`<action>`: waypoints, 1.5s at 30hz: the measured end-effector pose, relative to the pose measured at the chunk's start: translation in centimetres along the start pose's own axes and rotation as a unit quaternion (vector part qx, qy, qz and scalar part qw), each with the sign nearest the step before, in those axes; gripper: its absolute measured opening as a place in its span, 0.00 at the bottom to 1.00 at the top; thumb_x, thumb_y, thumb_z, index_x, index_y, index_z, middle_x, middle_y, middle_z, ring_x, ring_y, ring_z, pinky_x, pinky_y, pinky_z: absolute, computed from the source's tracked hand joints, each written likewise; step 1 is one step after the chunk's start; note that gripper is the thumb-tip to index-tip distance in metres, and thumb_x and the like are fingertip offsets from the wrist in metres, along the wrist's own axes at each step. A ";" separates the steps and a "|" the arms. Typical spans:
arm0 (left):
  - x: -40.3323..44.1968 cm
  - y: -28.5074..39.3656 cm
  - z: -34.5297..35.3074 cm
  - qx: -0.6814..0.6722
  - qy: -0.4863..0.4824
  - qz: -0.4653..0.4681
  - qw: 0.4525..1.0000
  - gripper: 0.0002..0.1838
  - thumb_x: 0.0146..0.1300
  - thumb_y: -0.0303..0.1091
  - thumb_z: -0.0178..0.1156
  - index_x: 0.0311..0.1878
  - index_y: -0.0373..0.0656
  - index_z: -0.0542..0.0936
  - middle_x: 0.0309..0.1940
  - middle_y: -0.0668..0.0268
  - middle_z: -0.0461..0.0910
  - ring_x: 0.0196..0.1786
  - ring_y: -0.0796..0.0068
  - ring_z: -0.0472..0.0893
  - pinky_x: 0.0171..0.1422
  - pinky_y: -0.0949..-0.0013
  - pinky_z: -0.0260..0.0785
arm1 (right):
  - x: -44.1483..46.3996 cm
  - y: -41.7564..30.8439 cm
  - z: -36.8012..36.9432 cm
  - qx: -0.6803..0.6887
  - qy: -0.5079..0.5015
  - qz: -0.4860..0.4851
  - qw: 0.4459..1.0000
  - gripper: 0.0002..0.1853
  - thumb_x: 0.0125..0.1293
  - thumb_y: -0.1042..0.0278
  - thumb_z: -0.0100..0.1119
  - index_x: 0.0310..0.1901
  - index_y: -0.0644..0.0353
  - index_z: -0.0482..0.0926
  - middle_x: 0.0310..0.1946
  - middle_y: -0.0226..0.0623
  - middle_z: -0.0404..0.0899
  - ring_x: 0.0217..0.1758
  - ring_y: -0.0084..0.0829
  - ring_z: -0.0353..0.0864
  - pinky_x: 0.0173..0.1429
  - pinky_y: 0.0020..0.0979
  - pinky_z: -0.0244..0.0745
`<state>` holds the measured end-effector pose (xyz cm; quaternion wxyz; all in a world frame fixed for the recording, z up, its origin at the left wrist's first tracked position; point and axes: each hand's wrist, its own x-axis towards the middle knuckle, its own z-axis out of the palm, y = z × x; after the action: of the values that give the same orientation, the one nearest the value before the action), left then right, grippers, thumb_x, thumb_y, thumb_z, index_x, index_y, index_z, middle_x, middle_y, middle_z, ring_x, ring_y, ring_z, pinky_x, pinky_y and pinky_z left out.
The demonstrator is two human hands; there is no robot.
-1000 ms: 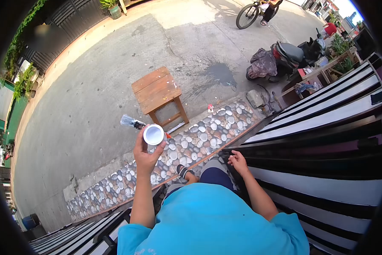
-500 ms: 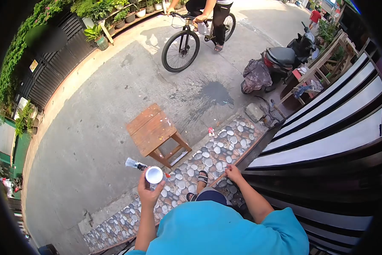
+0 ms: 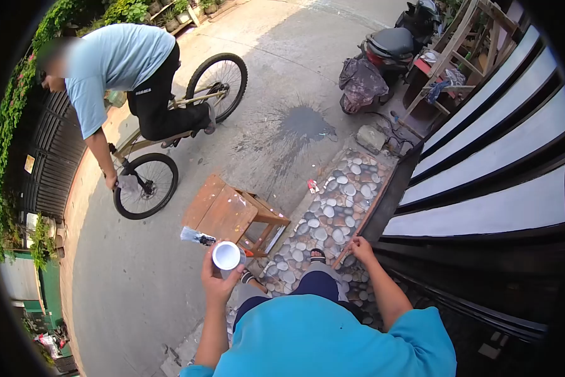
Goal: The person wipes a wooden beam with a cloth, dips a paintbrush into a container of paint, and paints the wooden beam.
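Cup [image 3: 226, 256] sits high in the left hand [image 3: 217, 286], out in front of the body, its round mouth turned up toward the camera. Fingers and thumb grip it from opposite sides; it is white, inside and at the rim, and whether it contains anything I cannot tell. A brush [image 3: 197, 236] is in the same hand, pale bristles pointing left, the dark part at their base smeared white. A bit of orange shows just right of the cup.

The right hand [image 3: 361, 250] is apart from the cup, its fingers loosely curled; I cannot tell if it pinches anything. It appears over the brown edge of the pebble strip [image 3: 320, 234], where 2 sandals [image 3: 318, 256] show at the feet.

Beyond the cup, a wooden stool [image 3: 214, 204] with light specks on top stands at the strip's side. A red and white wrapper [image 3: 312, 186] lies near it.

Across the road [image 3: 131, 283], a rider [image 3: 122, 56] in a light blue shirt leans over a bicycle [image 3: 131, 139]. A dark splash [image 3: 304, 122] marks the concrete, near a parked motorbike [image 3: 389, 44] with a cloth [image 3: 362, 81] draped at its rear.
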<state>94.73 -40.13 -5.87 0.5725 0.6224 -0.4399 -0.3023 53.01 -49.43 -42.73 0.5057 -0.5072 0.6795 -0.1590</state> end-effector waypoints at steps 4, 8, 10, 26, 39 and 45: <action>4.7 -3.4 -1.0 -0.022 -0.077 0.034 0.996 0.37 0.51 0.27 0.74 0.65 0.34 0.69 0.60 0.53 0.76 0.61 0.63 0.77 0.68 0.60 0.67 | -2.8 0.0 -0.9 0.062 0.095 0.100 0.988 0.20 0.67 0.66 0.59 0.56 0.68 0.73 0.31 0.37 0.83 0.29 0.28 0.85 0.35 0.29 0.79; 9.1 -7.3 -4.2 -0.052 -0.156 0.042 0.986 0.37 0.51 0.26 0.73 0.65 0.34 0.68 0.60 0.53 0.76 0.61 0.63 0.77 0.67 0.60 0.68 | -5.4 1.9 3.9 0.073 0.189 0.133 0.970 0.20 0.67 0.67 0.58 0.57 0.68 0.73 0.32 0.37 0.83 0.29 0.28 0.85 0.34 0.29 0.79; 11.0 -10.1 -6.6 -0.075 -0.202 0.058 0.975 0.36 0.51 0.25 0.73 0.65 0.34 0.69 0.60 0.54 0.76 0.60 0.64 0.77 0.67 0.61 0.68 | -7.6 2.0 8.1 0.098 0.235 0.128 0.958 0.19 0.68 0.68 0.57 0.57 0.68 0.72 0.32 0.37 0.83 0.29 0.27 0.85 0.35 0.29 0.80; 21.8 -18.0 -31.2 -0.080 -0.432 0.064 0.896 0.36 0.51 0.27 0.75 0.63 0.32 0.71 0.55 0.58 0.78 0.59 0.67 0.78 0.67 0.63 0.67 | -25.0 -20.3 51.3 0.408 0.288 0.167 0.850 0.28 0.68 0.55 0.63 0.60 0.65 0.67 0.43 0.40 0.80 0.44 0.30 0.84 0.42 0.29 0.80; 23.7 -19.1 -46.6 -0.049 -0.489 0.094 0.866 0.37 0.53 0.25 0.72 0.66 0.35 0.68 0.59 0.60 0.74 0.62 0.67 0.75 0.71 0.61 0.62 | -18.4 -34.2 71.3 0.590 0.255 0.173 0.747 0.57 0.57 0.31 0.65 0.70 0.74 0.52 0.60 0.55 0.71 0.64 0.38 0.72 0.63 0.37 0.72; 25.3 -20.1 -51.3 -0.035 -0.511 0.092 0.854 0.36 0.54 0.23 0.70 0.66 0.35 0.67 0.61 0.54 0.74 0.65 0.64 0.74 0.72 0.60 0.61 | -13.5 -37.2 74.8 0.599 0.341 0.174 0.703 0.60 0.58 0.28 0.61 0.71 0.76 0.48 0.66 0.54 0.66 0.70 0.40 0.66 0.70 0.38 0.62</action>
<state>154.84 -40.65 -13.99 0.3138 0.3169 -0.7150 -0.5385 135.74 -31.92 -41.26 0.4559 0.1188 0.6431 -0.6037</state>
